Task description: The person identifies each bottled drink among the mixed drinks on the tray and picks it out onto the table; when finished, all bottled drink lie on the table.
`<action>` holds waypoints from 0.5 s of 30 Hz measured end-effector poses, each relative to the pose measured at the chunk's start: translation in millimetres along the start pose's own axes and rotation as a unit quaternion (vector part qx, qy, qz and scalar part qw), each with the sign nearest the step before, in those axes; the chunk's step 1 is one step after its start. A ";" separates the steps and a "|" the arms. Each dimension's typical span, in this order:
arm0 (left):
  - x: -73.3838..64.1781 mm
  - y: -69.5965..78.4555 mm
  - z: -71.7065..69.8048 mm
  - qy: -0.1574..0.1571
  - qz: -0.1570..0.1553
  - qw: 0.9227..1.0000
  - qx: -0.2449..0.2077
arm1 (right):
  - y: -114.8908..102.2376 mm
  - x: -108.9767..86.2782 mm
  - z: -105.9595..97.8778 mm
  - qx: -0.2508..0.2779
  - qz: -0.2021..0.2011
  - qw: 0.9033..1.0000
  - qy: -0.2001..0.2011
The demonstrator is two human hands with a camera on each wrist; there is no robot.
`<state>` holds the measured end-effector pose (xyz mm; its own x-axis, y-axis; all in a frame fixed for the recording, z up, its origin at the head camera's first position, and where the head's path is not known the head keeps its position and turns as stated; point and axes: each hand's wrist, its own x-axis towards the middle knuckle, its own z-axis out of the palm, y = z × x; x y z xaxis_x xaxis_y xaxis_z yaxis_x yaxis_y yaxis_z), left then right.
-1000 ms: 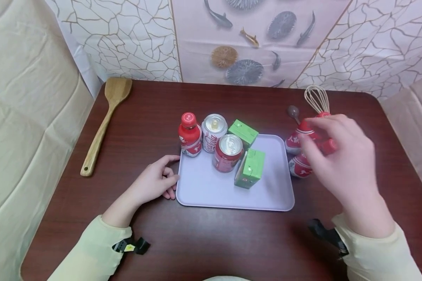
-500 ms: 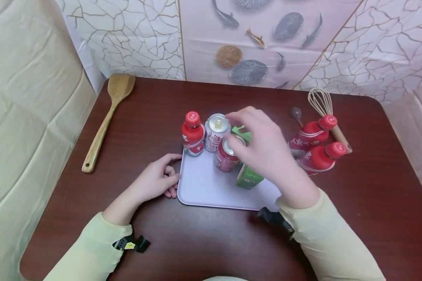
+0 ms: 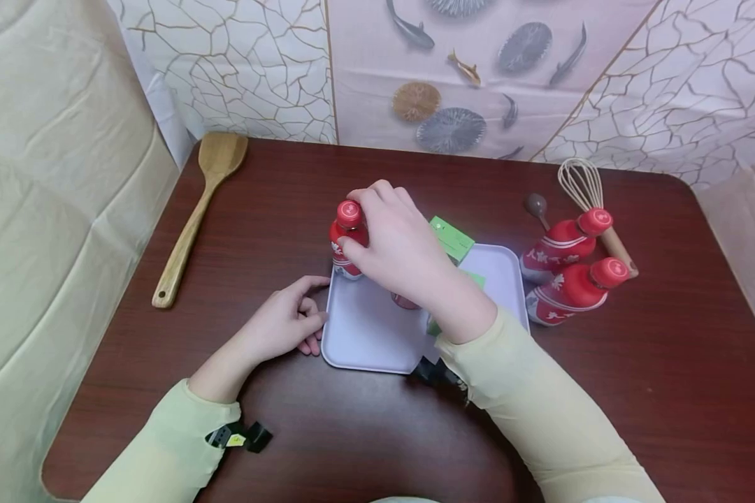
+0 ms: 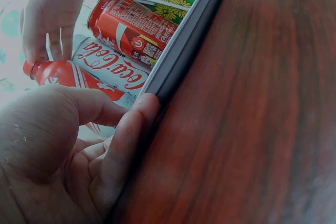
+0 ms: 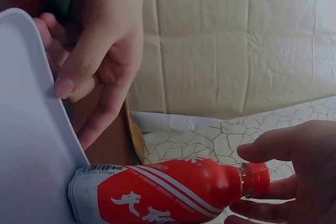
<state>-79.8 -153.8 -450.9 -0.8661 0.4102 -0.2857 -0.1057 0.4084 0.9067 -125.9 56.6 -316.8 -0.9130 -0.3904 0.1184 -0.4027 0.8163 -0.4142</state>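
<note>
My right hand [image 3: 399,241] is at a red bottle [image 3: 349,213] standing at the back left corner of a pale lilac tray [image 3: 368,346]. In the right wrist view its thumb and fingers lie on either side of the bottle's cap [image 5: 259,179], with a small gap at the thumb. My left hand [image 3: 283,321] rests beside the tray's left side, its fingers [image 4: 144,108] touching the rim. A white Coca-Cola can [image 4: 113,69] and a red cola can [image 4: 131,27] stand next to the bottle; the right hand mostly hides them in the head view.
Two green cartons, one of them the rear carton [image 3: 451,239], stand on the tray; the right forearm partly covers the other. Right of the tray stand two more red bottles, including the front bottle [image 3: 575,290]. Behind them lie a whisk [image 3: 584,185] and a spoon [image 3: 536,205]. A wooden spatula [image 3: 207,195] lies left.
My right hand has moved left from beside the two right-hand bottles, across the cans, to the bottle at the tray's left corner. The left hand has stayed at the tray edge.
</note>
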 end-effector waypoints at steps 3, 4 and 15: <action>-0.1 -0.1 -0.2 -0.001 0.004 1.000 -0.004 | 0.1 2.4 3.4 -0.010 -0.004 1.000 -0.010; -0.2 -0.3 -0.4 -0.001 0.005 1.000 -0.004 | 0.1 2.5 3.8 -0.011 -0.005 1.000 -0.010; -1.7 0.5 -0.7 0.001 0.002 1.000 0.001 | -1.6 -2.1 11.0 -0.003 -0.013 1.000 0.009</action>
<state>-78.8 -154.9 -449.7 -0.8675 0.4105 -0.2809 -0.1008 0.4079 0.9074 -122.7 51.4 -326.3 -0.9032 -0.4036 0.1460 -0.4268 0.8085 -0.4052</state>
